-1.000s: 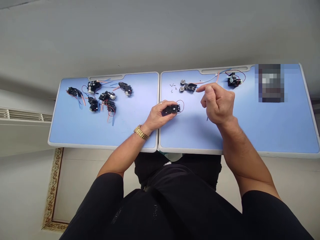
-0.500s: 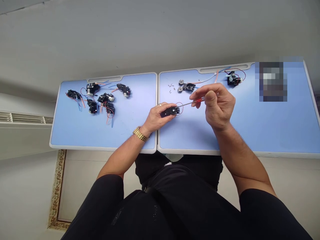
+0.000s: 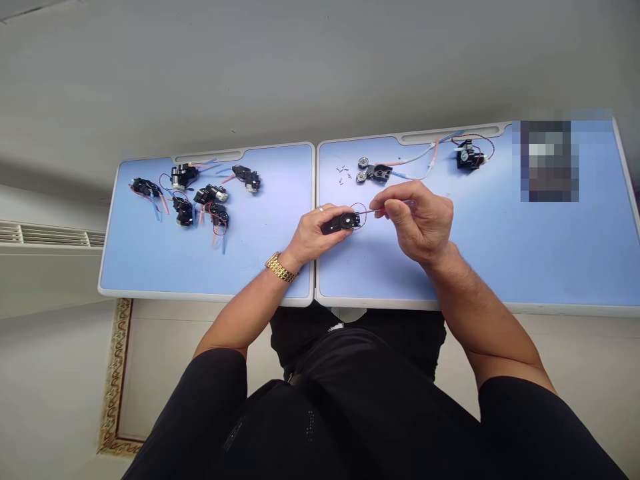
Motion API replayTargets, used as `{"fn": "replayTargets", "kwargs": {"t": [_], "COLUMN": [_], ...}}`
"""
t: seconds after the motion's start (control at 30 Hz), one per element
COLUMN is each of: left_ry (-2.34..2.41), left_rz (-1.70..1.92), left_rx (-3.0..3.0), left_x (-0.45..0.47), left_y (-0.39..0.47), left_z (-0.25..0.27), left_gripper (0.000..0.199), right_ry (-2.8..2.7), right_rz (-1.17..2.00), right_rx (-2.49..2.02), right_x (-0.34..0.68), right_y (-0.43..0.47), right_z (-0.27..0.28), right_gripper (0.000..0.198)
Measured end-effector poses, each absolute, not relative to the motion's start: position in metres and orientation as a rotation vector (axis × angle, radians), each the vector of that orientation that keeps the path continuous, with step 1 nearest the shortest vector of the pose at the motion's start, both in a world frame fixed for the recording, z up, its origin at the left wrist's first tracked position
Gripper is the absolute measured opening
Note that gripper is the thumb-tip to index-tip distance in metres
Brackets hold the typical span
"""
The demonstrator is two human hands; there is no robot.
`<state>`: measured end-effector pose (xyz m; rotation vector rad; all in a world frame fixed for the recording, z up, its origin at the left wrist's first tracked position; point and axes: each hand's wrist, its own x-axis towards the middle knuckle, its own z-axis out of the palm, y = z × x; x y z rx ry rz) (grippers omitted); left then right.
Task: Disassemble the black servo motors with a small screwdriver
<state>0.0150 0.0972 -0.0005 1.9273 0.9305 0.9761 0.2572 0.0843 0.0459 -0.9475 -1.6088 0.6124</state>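
Observation:
My left hand (image 3: 313, 235) is closed around a small black motor unit (image 3: 347, 221) with a round hub on its upper face, held low over the table. A thin red wire loops out behind the unit. My right hand (image 3: 423, 223) grips a screwdriver (image 3: 368, 212) with a red and clear handle, held nearly level. Its metal shaft points left, and the tip is at the unit's right end; whether it sits in a screw cannot be made out. Behind my hands lie an opened black housing (image 3: 380, 173), two round gear-like parts (image 3: 363, 163) and several small screws (image 3: 343, 171).
Two blue tabletops (image 3: 260, 260) with pale rims meet at a seam left of the middle. Several black motor units (image 3: 211, 194) with coloured tubes and wires lie on the left one. Another unit (image 3: 467, 156) rests at the back right, near a blurred patch.
My right hand has moved left and slightly down with the screwdriver, which lies flatter and points at the unit's right end. My left hand still holds the unit in about the same place.

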Motion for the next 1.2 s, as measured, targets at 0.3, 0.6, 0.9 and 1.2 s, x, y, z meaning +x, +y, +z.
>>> {"fn": "replayTargets", "kwargs": {"t": [0.3, 0.6, 0.9, 1.2], "left_ry": [0.930, 0.934, 0.905, 0.886], "left_rz": [0.976, 0.951, 0.918, 0.924], "left_rx": [1.944, 1.948, 1.938, 1.933], "left_x": [0.015, 0.015, 0.014, 0.014], "left_y": [0.098, 0.099, 0.098, 0.099], "left_z": [-0.004, -0.006, -0.005, -0.006], "left_gripper": [0.036, 0.036, 0.034, 0.035], "right_ry": [-1.744, -1.952, -2.040, -2.158], "right_rz": [0.482, -0.003, 0.029, -0.002], "right_rx": [-0.981, -1.249, -1.281, -1.150], "right_x": [0.257, 0.256, 0.256, 0.260], "right_y": [0.083, 0.075, 0.072, 0.074], "right_z": [0.051, 0.061, 0.069, 0.075], "right_gripper": [0.043, 0.066, 0.033, 0.028]}}
